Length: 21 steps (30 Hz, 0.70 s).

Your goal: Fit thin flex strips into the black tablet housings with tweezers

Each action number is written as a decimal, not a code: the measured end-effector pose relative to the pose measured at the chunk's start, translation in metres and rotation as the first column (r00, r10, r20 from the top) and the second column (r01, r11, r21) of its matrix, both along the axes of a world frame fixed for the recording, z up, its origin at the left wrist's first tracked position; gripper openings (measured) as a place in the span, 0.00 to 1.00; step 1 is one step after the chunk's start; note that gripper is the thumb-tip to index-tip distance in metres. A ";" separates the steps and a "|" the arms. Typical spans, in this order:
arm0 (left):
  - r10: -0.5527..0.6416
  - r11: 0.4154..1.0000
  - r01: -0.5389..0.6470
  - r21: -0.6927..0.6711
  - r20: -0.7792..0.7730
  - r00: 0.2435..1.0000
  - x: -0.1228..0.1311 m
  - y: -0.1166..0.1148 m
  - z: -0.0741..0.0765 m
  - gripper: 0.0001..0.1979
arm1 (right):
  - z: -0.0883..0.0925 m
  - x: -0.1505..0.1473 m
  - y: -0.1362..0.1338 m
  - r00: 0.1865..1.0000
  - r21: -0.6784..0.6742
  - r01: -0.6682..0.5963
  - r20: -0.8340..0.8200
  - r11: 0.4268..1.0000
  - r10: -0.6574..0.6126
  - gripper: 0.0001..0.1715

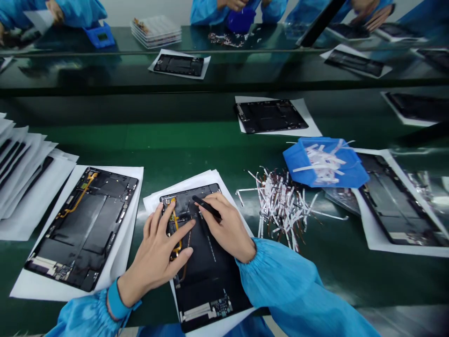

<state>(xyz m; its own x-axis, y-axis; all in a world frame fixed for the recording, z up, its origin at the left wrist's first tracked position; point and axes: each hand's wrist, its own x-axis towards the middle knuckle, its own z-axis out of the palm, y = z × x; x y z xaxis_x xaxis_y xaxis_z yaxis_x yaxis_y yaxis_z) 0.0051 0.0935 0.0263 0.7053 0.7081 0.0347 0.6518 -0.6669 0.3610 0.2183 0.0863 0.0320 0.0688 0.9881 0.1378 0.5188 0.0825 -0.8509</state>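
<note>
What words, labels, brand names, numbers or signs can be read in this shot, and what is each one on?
Nothing can be read. The black tablet housing under the left hand and the right hand, which holds a black pry tool, carries a column of small white printing, too small and blurred to read.

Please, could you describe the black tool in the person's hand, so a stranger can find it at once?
On the green workbench, find the opened tablet on white paper at the front centre. Over it, the right hand grips a slim black spudger, its tip pointing up-left. The left hand holds no tool.
</note>
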 end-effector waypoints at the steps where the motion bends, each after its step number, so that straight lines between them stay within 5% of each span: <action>1: 0.004 1.000 -0.004 0.006 0.010 1.000 0.000 0.000 0.000 0.27 | 0.002 0.003 -0.001 0.999 -0.003 -0.003 0.048 1.000 0.003 0.11; 7: 0.005 1.000 -0.004 -0.010 0.065 0.998 0.001 0.000 0.001 0.26 | 0.005 0.013 -0.001 0.952 -0.116 -0.085 0.285 0.990 0.115 0.07; 12: 0.221 0.975 -0.222 -0.029 0.298 0.929 -0.007 -0.011 0.005 0.18 | 0.005 0.009 0.003 0.948 -0.109 -0.129 0.279 0.986 0.155 0.06; 16: 0.282 0.954 -0.300 -0.012 0.375 0.883 -0.006 -0.053 0.009 0.11 | 0.005 0.008 0.001 0.948 -0.079 -0.120 0.286 0.990 0.138 0.09; 21: 0.272 0.961 -0.226 -0.162 0.388 0.880 0.004 -0.116 0.013 0.12 | 0.004 0.007 0.007 0.961 -0.028 -0.121 0.246 0.992 0.124 0.07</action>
